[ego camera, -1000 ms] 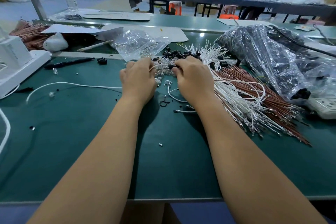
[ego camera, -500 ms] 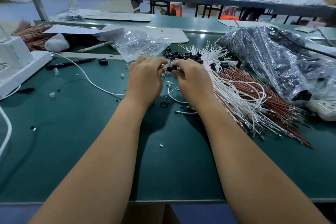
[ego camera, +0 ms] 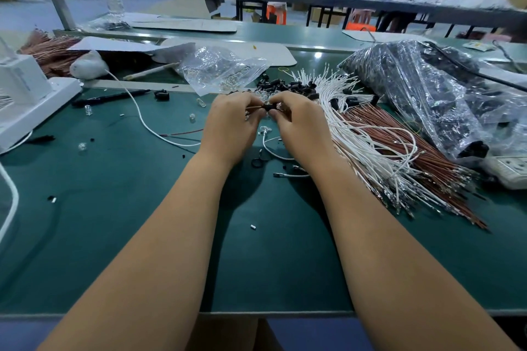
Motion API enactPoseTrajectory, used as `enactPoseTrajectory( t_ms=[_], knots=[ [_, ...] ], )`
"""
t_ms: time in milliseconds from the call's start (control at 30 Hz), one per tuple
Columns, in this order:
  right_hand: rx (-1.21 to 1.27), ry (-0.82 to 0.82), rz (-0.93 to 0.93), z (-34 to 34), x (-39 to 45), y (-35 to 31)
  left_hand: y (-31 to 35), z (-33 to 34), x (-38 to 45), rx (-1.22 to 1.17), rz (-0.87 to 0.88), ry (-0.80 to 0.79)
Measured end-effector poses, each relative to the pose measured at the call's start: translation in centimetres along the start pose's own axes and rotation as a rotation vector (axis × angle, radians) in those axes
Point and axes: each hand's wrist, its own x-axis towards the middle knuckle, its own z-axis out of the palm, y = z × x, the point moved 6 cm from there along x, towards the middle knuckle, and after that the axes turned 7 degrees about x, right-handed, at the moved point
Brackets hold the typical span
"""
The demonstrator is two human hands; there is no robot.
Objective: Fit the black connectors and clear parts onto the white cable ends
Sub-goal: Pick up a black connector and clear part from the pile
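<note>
My left hand (ego camera: 231, 125) and my right hand (ego camera: 299, 125) meet over the green mat (ego camera: 142, 222), fingertips together. Between them sits a small black connector (ego camera: 268, 107), pinched by my right fingers. My left fingers pinch the end of a white cable (ego camera: 137, 111), which trails left in a curve across the mat. A heap of black connectors (ego camera: 285, 85) lies just beyond my hands. Small clear parts (ego camera: 192, 117) are scattered on the mat to the left. Bundles of white cables (ego camera: 362, 134) and brown wires (ego camera: 399, 139) lie to the right.
A clear bag of parts (ego camera: 219, 68) lies behind my hands. A large plastic bag of black parts (ego camera: 427, 88) fills the right. A white machine (ego camera: 25, 94) stands at the left edge, a black pen (ego camera: 111, 97) beside it. A power strip (ego camera: 507, 168) lies at far right.
Both hands lifted a little and drew together around the black connector. The white cable's trailing end swung from lying flat at the left to arching back toward the far left.
</note>
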Motion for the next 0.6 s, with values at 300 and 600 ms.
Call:
enactPoseTrajectory(
  t_ms=[300,600],
  knots=[
    [0.150,0.057,0.156,-0.6,0.1,1.2,-1.2,0.0,-0.1,-0.128,-0.146,0.025],
    [0.230,0.074,0.217,-0.8,0.2,1.6,-1.3,0.3,-0.3,-0.118,-0.142,-0.005]
  ],
)
